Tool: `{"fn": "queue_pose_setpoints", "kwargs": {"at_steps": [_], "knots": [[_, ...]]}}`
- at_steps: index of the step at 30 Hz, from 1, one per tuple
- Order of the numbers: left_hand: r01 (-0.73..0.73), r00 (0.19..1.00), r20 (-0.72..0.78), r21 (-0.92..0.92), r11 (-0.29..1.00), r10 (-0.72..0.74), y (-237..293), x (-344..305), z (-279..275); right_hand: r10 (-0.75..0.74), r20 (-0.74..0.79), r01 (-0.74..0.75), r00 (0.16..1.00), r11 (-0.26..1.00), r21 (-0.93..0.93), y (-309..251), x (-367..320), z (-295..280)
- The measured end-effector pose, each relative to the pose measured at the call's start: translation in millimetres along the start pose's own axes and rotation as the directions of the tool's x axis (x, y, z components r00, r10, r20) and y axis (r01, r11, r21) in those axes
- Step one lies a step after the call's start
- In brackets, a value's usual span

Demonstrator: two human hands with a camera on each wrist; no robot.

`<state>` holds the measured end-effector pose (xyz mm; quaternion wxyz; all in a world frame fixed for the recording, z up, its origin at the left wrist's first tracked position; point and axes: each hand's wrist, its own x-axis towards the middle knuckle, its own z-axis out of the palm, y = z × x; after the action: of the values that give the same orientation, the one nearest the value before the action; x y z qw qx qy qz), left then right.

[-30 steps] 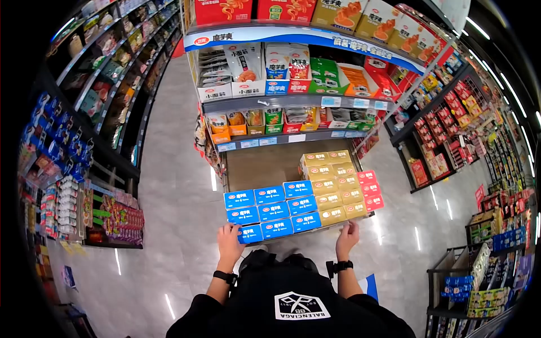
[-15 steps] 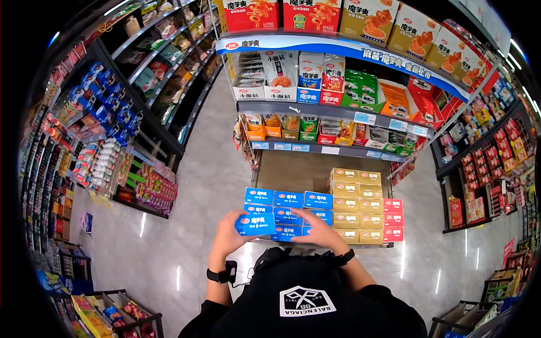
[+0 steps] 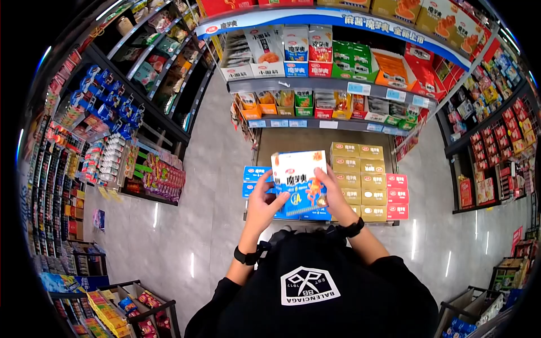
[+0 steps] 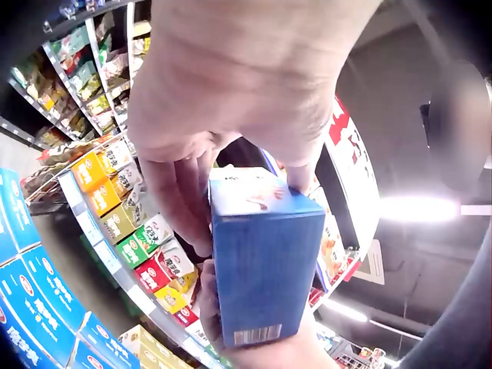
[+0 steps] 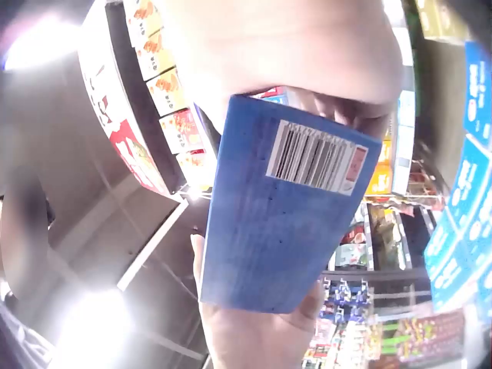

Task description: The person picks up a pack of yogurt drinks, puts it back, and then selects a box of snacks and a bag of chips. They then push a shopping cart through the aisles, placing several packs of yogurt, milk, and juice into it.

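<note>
So the blue-and-white snack box was what changed — half a second earlier it sat low over the front of the stack with a blue face showing, and now it was tipped up so its big printed face pointed back at the head camera. The way I read it, the work had gone from picking up to handling: the box was off the stack, held in the air, not set down anywhere.

Both hands had it. The left hand gripped the left side, thumb on the printed face, and the right hand gripped the right, its thumb up near the top corner. Earlier that right hand was spread over the neighbouring boxes. From the right wrist you could see a barcode on one blue side.

Just below the box were the blue boxes, partly hidden by it, with gold boxes to the right, then red boxes — and shelves of snack packs behind.
</note>
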<state>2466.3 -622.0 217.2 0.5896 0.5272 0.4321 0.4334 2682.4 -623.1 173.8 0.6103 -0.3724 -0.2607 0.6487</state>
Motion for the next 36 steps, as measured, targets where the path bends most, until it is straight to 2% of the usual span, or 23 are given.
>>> {"fn": "queue_pose_setpoints", "kwargs": {"at_steps": [1, 5, 7, 8, 9, 10, 11, 12, 13, 15, 16, 20, 21, 23, 25, 27, 28, 29, 31, 32, 33, 35, 36], "knots": [[0.007, 1.000, 0.013, 0.058, 0.998, -0.008, 0.8, -3.0, 5.3, 0.005, -0.009, -0.005, 1.000, 1.000, 0.004, -1.9, 0.5, -0.9], [0.012, 0.999, 0.030, 0.096, 0.995, -0.015, 7.4, -4.8, 13.9, 0.112, -0.012, -0.112, 0.994, 0.993, 0.034, -4.6, -2.8, -2.9], [0.004, 1.000, 0.005, 0.120, 0.993, -0.005, -6.3, 1.8, 9.2, -0.130, -0.003, 0.127, 0.991, 0.972, -0.196, -10.6, -14.4, 10.2], [-0.017, 1.000, -0.004, 0.163, 0.987, 0.018, -10.2, 2.7, 9.2, -0.188, 0.155, 0.221, 0.970, 0.945, -0.240, -19.7, -23.4, 14.6], [0.083, 0.994, -0.072, 0.038, 0.996, -0.081, -14.1, 3.8, 10.5, -0.183, 0.158, 0.216, 0.970, 0.948, -0.232, -30.7, -31.5, 22.4], [0.187, 0.977, -0.061, -0.239, 0.953, -0.206, -9.0, 6.0, 12.4, -0.210, 0.292, 0.291, 0.933, 0.918, -0.269, -40.8, -41.1, 30.1], [0.273, 0.946, -0.018, -0.494, 0.825, -0.324, -3.8, 8.4, 11.9, -0.226, 0.417, 0.365, 0.880, 0.884, -0.292, -49.3, -51.9, 34.8], [0.331, 0.938, 0.119, -0.588, 0.738, -0.326, -11.9, 11.3, 3.2, -0.118, 0.498, 0.339, 0.859, 0.860, -0.381, -60.2, -58.3, 32.4], [0.361, 0.932, 0.235, -0.561, 0.745, -0.275, -15.3, 9.3, -7.9, -0.035, 0.548, 0.252, 0.835, 0.911, -0.326, -66.5, -64.8, 36.5], [0.339, 0.941, 0.227, -0.598, 0.726, -0.253, -24.0, 1.1, -11.4, -0.103, 0.735, 0.489, 0.670, 0.806, -0.333, -67.2, -60.7, 37.6], [0.311, 0.950, 0.222, -0.638, 0.705, -0.218, -27.3, -2.9, -10.6, -0.114, 0.767, 0.562, 0.631, 0.749, -0.352, -70.6, -63.5, 42.2], [0.197, 0.978, 0.199, -0.777, 0.598, -0.064, -42.0, -9.3, -9.1, -0.101, 0.754, 0.584, 0.649, 0.701, -0.409, -67.6, -70.0, 52.3], [0.293, 0.952, 0.297, -0.820, 0.491, -0.071, -34.7, -6.4, -9.3, -0.106, 0.752, 0.586, 0.650, 0.700, -0.408, -66.9, -71.3, 52.2], [0.415, 0.884, 0.468, -0.795, 0.443, 0.011, -20.9, -5.0, -5.9, -0.141, 0.685, 0.598, 0.714, 0.632, -0.493, -64.0, -74.9, 51.4], [0.280, 0.949, 0.309, -0.715, 0.640, -0.071, -13.9, -8.1, -0.5, -0.101, 0.686, 0.579, 0.721, 0.631, -0.516, -59.7, -74.2, 45.6], [0.299, 0.946, 0.313, -0.729, 0.616, -0.089, -24.5, -5.1, -9.5, -0.110, 0.641, 0.571, 0.760, 0.584, -0.577, -60.9, -77.4, 45.8], [0.316, 0.948, 0.270, -0.707, 0.633, -0.170, -23.0, -7.8, -11.4, -0.021, 0.618, 0.510, 0.786, 0.587, -0.629, -63.6, -78.2, 44.6], [0.335, 0.942, 0.223, -0.687, 0.645, -0.252, -22.9, -7.1, -10.8, -0.027, 0.618, 0.518, 0.785, 0.577, -0.632, -59.2, -78.8, 39.7], [0.294, 0.954, 0.170, -0.694, 0.658, -0.247, -8.3, -6.0, -1.9, -0.014, 0.463, 0.281, 0.886, 0.812, -0.512, -45.0, -77.0, 29.2], [0.255, 0.962, 0.078, -0.590, 0.766, -0.260, -9.1, -6.2, -1.2, -0.077, 0.439, 0.298, 0.895, 0.836, -0.461, -42.6, -72.9, 28.4], [0.223, 0.965, -0.019, -0.469, 0.855, -0.262, -10.7, -8.2, -1.3, -0.071, 0.440, 0.296, 0.895, 0.834, -0.467, -42.7, -70.7, 29.5], [0.271, 0.952, -0.009, -0.441, 0.856, -0.306, -13.3, -10.6, -1.5, -0.019, 0.279, 0.161, 0.960, 0.853, -0.496, -41.5, -68.0, 32.3], [0.245, 0.964, -0.030, -0.276, 0.929, -0.263, -14.6, -12.6, 0.8, -0.047, 0.265, 0.180, 0.963, 0.844, -0.504, -40.2, -66.3, 34.7]]}}
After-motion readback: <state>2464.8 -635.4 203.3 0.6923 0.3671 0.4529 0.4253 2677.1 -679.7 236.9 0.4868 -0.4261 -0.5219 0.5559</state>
